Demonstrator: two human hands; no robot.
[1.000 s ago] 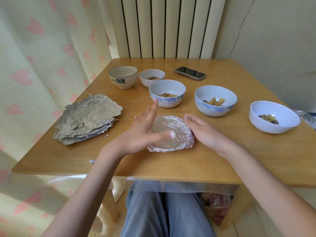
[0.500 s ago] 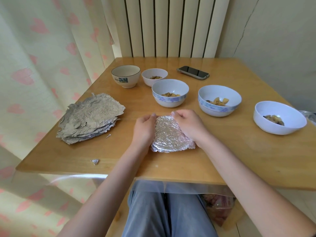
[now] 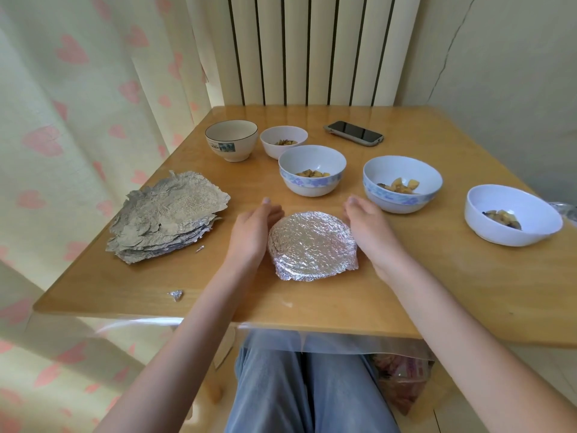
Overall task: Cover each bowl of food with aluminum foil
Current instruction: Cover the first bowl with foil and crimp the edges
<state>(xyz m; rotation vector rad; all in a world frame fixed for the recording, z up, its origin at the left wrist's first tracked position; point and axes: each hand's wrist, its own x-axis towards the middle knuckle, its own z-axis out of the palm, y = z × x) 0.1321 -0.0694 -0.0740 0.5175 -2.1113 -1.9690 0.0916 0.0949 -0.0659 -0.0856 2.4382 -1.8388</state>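
Near the front edge, both hands, the left hand (image 3: 253, 230) and the right hand (image 3: 371, 230), cup the foil-covered bowl (image 3: 312, 245) with relaxed fingers and should press the foil evenly under its rim.

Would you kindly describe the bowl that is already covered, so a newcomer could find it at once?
On the wooden table, look near the front edge, right of the stack of foil sheets. Between the left hand and right hand sits the foil-covered bowl. Unlike the five open bowls behind and beside it, its top is sealed in crinkled silver foil.
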